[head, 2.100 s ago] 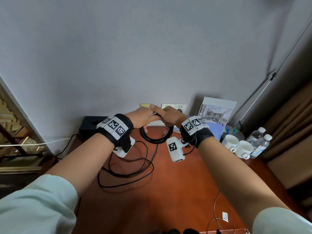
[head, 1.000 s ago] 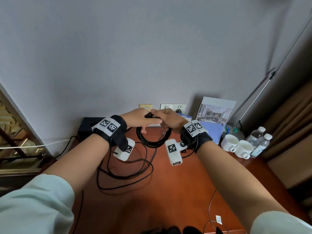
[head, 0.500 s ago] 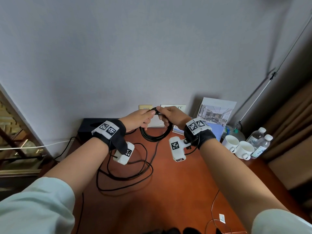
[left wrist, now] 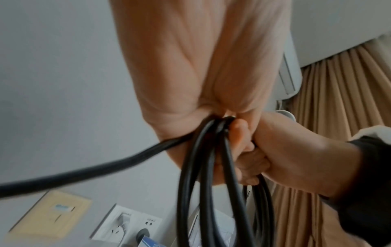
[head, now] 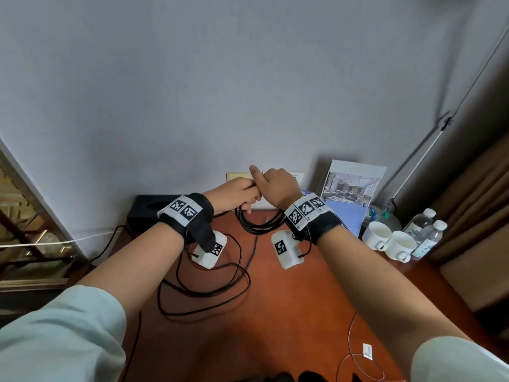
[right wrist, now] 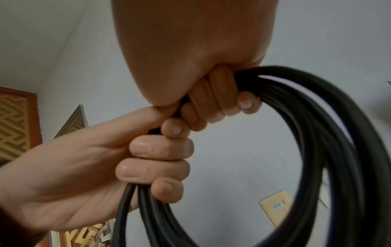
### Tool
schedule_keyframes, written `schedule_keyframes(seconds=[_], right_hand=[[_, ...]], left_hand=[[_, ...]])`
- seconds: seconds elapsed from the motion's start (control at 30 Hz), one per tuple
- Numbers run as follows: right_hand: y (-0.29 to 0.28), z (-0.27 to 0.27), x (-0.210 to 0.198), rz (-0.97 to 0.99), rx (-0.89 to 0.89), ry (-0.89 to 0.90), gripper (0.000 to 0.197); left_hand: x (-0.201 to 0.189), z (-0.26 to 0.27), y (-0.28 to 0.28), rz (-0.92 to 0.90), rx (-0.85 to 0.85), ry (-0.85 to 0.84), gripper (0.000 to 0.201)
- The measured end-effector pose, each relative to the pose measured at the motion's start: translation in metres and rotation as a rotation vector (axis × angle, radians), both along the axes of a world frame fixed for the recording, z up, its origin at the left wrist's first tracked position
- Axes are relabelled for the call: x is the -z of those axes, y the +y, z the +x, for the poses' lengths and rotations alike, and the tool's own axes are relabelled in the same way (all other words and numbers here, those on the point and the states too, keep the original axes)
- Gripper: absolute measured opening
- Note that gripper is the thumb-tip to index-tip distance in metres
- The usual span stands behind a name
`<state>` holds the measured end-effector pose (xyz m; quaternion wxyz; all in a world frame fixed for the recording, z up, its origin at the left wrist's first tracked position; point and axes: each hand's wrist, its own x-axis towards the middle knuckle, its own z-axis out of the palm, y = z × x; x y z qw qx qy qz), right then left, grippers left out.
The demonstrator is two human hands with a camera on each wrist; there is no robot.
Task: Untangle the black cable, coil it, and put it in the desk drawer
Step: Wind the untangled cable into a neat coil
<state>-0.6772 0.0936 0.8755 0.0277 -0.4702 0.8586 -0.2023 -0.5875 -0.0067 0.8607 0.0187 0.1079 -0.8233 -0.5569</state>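
The black cable [head: 259,224] hangs as a small coil of several loops under my two hands, held up above the back of the desk. My left hand [head: 239,195] grips the top of the coil [right wrist: 330,133] with its fingers [right wrist: 156,150] curled round the strands. My right hand [head: 278,186] grips the same bundle [left wrist: 203,167] right beside it, fingers [right wrist: 222,98] wrapped round it. The uncoiled part of the cable [head: 203,293] lies in loose loops on the wooden desk [head: 275,312] below my left wrist. No drawer is in view.
Two white cups [head: 391,241] and two water bottles [head: 425,232] stand at the back right of the desk. A brochure [head: 352,186] leans on the wall beside wall sockets [left wrist: 131,224]. A black box [head: 148,208] sits at the back left. A thin white wire [head: 355,357] lies near the front edge.
My hands have come together at the top of the coil, the right closing onto the bundle beside the left. Another turn has joined the coil and the loose loops shifted slightly.
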Motion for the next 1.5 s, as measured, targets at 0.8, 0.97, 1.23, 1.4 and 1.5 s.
schedule_keyframes(seconds=[0.8, 0.97, 1.23, 1.4, 1.5], right_hand=[[-0.012, -0.012, 0.023, -0.592, 0.243, -0.663, 0.062], [-0.018, -0.006, 0.005, -0.439, 0.179, -0.486, 0.066], [-0.019, -0.008, -0.005, -0.526, 0.324, -0.577, 0.041], [-0.015, -0.015, -0.002, -0.829, 0.438, -0.978, 0.031], [-0.017, -0.012, 0.001, -0.912, 0.445, -1.067, 0.031]], left_hand=[[-0.008, 0.007, -0.017, -0.356, -0.125, 0.212, 0.034], [-0.021, 0.006, -0.008, -0.687, -0.043, 0.147, 0.027], [-0.021, 0.012, -0.014, -0.116, 0.044, 0.205, 0.025], [-0.015, 0.022, -0.015, 0.089, -0.003, 0.310, 0.031], [-0.013, 0.015, -0.009, -0.021, -0.131, 0.362, 0.035]])
